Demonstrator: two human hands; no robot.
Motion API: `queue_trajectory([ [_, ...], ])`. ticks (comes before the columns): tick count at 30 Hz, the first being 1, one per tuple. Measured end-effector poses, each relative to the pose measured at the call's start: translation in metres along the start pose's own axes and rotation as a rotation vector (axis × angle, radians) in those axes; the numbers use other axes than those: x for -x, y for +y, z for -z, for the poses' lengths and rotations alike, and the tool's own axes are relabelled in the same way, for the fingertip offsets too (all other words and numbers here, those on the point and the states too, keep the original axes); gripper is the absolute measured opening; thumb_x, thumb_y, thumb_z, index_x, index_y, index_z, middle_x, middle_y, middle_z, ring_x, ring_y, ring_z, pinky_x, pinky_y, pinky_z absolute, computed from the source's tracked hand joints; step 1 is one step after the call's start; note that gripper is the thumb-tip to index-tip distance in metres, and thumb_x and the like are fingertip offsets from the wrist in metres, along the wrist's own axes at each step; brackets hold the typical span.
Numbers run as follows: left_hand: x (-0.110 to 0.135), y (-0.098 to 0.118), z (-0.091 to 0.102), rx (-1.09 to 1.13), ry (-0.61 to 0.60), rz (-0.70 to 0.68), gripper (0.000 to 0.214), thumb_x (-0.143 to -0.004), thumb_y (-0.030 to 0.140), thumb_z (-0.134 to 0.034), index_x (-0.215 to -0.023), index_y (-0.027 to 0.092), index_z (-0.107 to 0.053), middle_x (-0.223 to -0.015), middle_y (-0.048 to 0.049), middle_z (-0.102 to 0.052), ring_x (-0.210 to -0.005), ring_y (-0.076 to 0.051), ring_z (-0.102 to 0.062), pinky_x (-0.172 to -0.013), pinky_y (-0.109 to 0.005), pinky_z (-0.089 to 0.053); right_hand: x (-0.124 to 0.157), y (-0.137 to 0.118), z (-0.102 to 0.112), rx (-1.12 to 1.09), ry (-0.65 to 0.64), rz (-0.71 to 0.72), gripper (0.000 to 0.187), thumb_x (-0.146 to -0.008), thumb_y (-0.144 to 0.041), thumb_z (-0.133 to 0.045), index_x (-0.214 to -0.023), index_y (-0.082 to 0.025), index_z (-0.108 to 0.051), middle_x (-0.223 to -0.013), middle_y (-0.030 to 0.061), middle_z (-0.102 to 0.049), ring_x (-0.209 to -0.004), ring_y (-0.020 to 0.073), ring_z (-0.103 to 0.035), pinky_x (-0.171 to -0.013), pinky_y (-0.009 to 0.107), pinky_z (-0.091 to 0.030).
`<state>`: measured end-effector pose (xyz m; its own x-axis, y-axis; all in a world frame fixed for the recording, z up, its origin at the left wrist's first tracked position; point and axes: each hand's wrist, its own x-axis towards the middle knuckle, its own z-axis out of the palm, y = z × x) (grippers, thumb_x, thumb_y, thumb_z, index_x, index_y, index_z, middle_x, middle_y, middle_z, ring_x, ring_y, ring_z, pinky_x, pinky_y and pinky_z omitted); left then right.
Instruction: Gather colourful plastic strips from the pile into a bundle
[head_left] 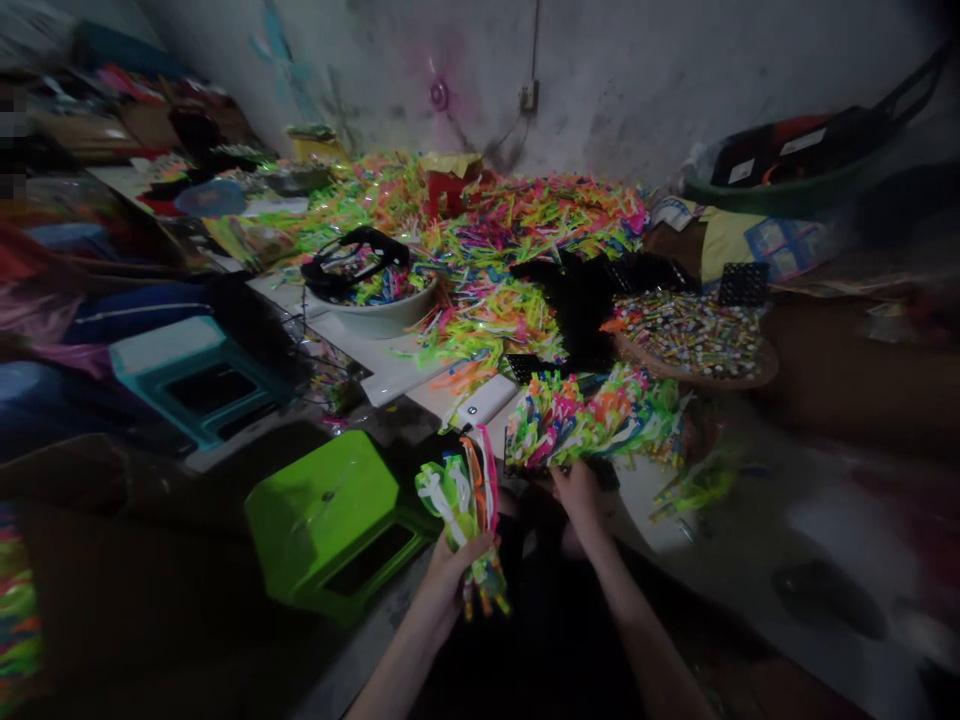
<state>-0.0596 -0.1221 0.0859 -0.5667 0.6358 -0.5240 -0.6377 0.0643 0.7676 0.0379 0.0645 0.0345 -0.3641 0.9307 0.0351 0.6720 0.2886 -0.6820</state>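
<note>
left hand point(459, 568) clamped on strip bundle point(459, 500), long axis pointing forward; whether right hand point(580, 494) grips, i cannot tell.

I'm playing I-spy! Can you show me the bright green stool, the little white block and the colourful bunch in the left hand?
Bright green stool point(319, 515), head view: its seat.
Little white block point(491, 399), head view: its top.
Colourful bunch point(460, 502), head view: its middle strips.

Your left hand point(459, 562) covers part of the strip bundle point(454, 492). Your right hand's fingertips point(556, 472) blur against the bright strips point(600, 415), their grip unclear. The bottom edge cuts off your forearms point(405, 640). Small pieces point(697, 335) on the right are too tiny to identify.
</note>
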Motion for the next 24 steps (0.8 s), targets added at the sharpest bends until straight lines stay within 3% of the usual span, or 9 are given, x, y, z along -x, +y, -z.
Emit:
queue_trajectory([
  [6, 0.001, 0.002, -0.003, -0.002, -0.029, 0.022, 0.046, -0.050, 0.030, -0.080, -0.086, 0.014, -0.057, -0.058, 0.0018, -0.065, -0.039, -0.007, -0.052, -0.031, -0.013, -0.032, -0.004, -0.005, 0.000, -0.035, 0.017, 0.044, 0.013, -0.076, -0.025, -0.053, -0.077, -0.014, -0.061, -0.082, 0.0155, -0.067, -0.080, 0.0251, -0.063, -0.069, 0.029, -0.044],
  [11, 0.005, 0.006, -0.008, 0.010, -0.057, 0.006, 0.043, -0.053, 0.029, -0.079, -0.088, 0.015, -0.058, -0.065, 0.0001, -0.067, -0.053, -0.010, -0.060, -0.049, -0.017, -0.048, 0.004, 0.001, 0.012, -0.172, -0.057, 0.114, 0.022, -0.080, -0.033, -0.048, -0.088, -0.017, -0.060, -0.085, 0.0085, -0.067, -0.076, 0.0197, -0.063, -0.068, 0.028, -0.047],
  [15, 0.006, 0.006, -0.015, -0.029, -0.052, -0.034, 0.049, -0.053, 0.028, -0.080, -0.096, 0.015, -0.058, -0.076, -0.0022, -0.069, -0.064, -0.014, -0.063, -0.060, -0.022, -0.051, 0.037, 0.002, 0.033, -0.386, -0.185, 0.061, 0.035, -0.078, -0.047, -0.050, -0.093, -0.017, -0.060, -0.083, 0.0060, -0.065, -0.063, 0.0160, -0.060, -0.058, 0.026, -0.048],
  [18, 0.006, 0.001, -0.022, -0.073, -0.044, -0.101, 0.053, -0.051, 0.027, -0.080, -0.098, 0.015, -0.058, -0.084, -0.0036, -0.069, -0.071, -0.017, -0.064, -0.064, -0.025, -0.050, 0.071, -0.009, 0.049, -0.462, -0.421, 0.034, 0.036, -0.080, -0.048, -0.051, -0.095, -0.018, -0.061, -0.074, 0.0024, -0.061, -0.058, 0.0134, -0.056, -0.050, 0.022, -0.045],
  [20, 0.007, -0.005, -0.027, -0.094, -0.095, -0.125, 0.051, -0.052, 0.026, -0.080, -0.097, 0.015, -0.059, -0.087, -0.0039, -0.069, -0.075, -0.018, -0.063, -0.067, -0.026, -0.049, 0.089, -0.019, 0.055, -0.489, -0.532, 0.089, 0.031, -0.079, -0.045, -0.055, -0.095, -0.019, -0.062, -0.077, 0.0014, -0.059, -0.058, 0.0115, -0.054, -0.047, 0.019, -0.042],
  [24, 0.009, -0.015, -0.036, -0.119, -0.175, -0.120, 0.048, -0.051, 0.020, -0.080, -0.094, 0.015, -0.060, -0.084, -0.0020, -0.069, -0.076, -0.016, -0.061, -0.070, -0.024, -0.048, 0.107, -0.029, 0.058, -0.573, -0.526, 0.151, 0.021, -0.079, -0.040, -0.058, -0.083, -0.019, -0.061, -0.080, 0.0002, -0.056, -0.058, 0.0091, -0.050, -0.044, 0.017, -0.039],
])
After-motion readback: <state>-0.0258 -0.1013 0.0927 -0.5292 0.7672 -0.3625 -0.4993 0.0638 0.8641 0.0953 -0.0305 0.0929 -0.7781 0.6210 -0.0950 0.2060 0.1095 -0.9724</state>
